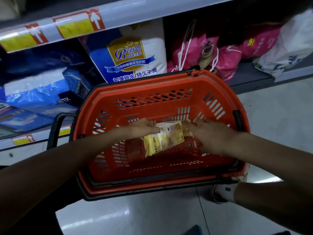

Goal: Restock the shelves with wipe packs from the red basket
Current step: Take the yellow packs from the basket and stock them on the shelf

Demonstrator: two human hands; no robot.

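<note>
A red basket (152,97) with black handles stands on the floor in front of the low shelves. Inside it, near the bottom, lie yellow and white wipe packs (166,139) stacked together. My left hand (142,127) grips the packs at their left top corner. My right hand (209,134) closes on their right end, and another yellow pack edge shows under its fingers. Both forearms reach down into the basket from the near side.
A shelf edge (50,29) with red and yellow price tags runs above. Below it sit blue diaper packs (39,94), a white and blue Baileen pack (133,53) and pink drawstring bags (208,53). A white shoe (221,192) stands on the pale tiled floor (274,119).
</note>
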